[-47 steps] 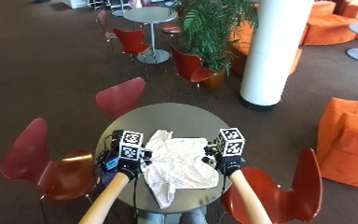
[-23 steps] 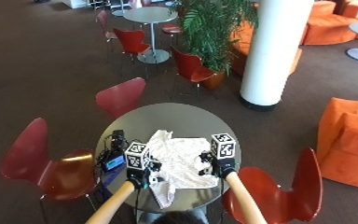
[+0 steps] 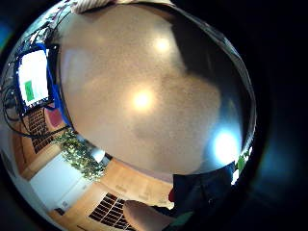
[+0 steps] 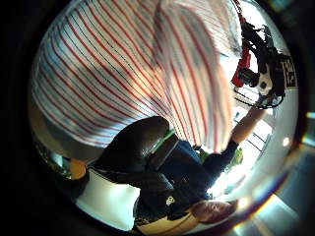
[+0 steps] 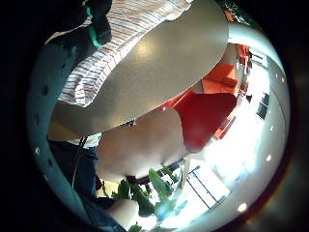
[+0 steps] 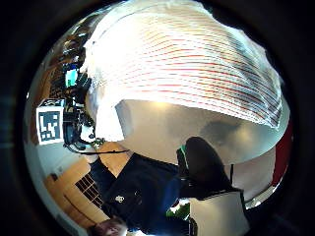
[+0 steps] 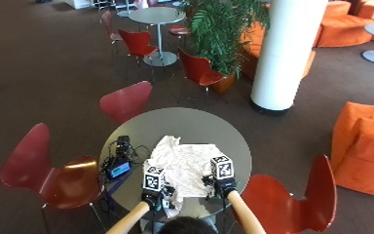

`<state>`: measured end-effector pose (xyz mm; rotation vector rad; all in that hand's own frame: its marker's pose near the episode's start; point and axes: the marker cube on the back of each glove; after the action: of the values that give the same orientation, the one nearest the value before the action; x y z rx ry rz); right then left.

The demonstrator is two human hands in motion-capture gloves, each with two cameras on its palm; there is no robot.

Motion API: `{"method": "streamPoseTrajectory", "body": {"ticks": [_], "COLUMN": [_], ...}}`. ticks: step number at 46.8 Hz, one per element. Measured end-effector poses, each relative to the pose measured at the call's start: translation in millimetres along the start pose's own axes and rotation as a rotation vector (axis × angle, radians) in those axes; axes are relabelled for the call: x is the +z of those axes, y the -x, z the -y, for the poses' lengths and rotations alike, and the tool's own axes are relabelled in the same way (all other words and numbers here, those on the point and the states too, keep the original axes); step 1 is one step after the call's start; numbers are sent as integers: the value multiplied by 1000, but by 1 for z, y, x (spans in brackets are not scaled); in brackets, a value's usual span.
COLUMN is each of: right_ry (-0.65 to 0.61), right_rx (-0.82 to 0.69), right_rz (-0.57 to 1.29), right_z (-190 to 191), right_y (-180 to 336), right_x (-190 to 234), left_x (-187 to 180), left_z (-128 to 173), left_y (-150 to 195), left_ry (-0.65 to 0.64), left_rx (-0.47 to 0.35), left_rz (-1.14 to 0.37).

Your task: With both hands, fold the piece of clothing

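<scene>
Both hands have drawn back toward six o'clock: left hand (image 7: 152, 197) and right hand (image 7: 220, 187) hold the soft, light white red-striped cloth garment (image 7: 186, 165) at its near edge on the round grey bench (image 7: 174, 122); how the fingers sit, I cannot tell.

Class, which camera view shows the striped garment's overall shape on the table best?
The outside view: the whole garment lies rumpled on the round table. Both thumb side palm views show only close striped folds, the right little finger side view an edge, the left little finger side view barely any.
</scene>
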<state>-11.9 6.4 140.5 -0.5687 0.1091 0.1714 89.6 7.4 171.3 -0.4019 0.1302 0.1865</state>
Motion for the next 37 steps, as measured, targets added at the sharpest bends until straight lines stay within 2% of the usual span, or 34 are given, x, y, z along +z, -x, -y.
{"method": "streamPoseTrajectory", "body": {"ticks": [3,6,10,14,19,23,28,33,37], "right_ry": [57,-34,-117,-151,-74,-113,-141,-77,-45], "right_rx": [6,-111,-63,-150,-132,-195,-46,-34,-81], "right_rz": [3,27,-75,-12,18,29,-48,-29,-23], "right_z": [7,18,13,14,7,9,15,9,12], "right_y": [-2,3,-7,3,4,8,-4,-1,1], "right_x": [7,8,4,2,5,3,3,5,9], "left_x": [2,2,1,-2,-6,0,5,6,-1], "left_z": [5,5,5,5,7,36,71,77,86], "left_y": [0,1,1,-3,-3,3,9,9,5], "left_ry": [-11,-10,-8,-9,-22,-91,-191,-203,-323], "left_rx": [12,3,9,45,33,31,5,-23,-9], "left_rz": [-1,-2,-5,-5,12,58,124,179,235]}}
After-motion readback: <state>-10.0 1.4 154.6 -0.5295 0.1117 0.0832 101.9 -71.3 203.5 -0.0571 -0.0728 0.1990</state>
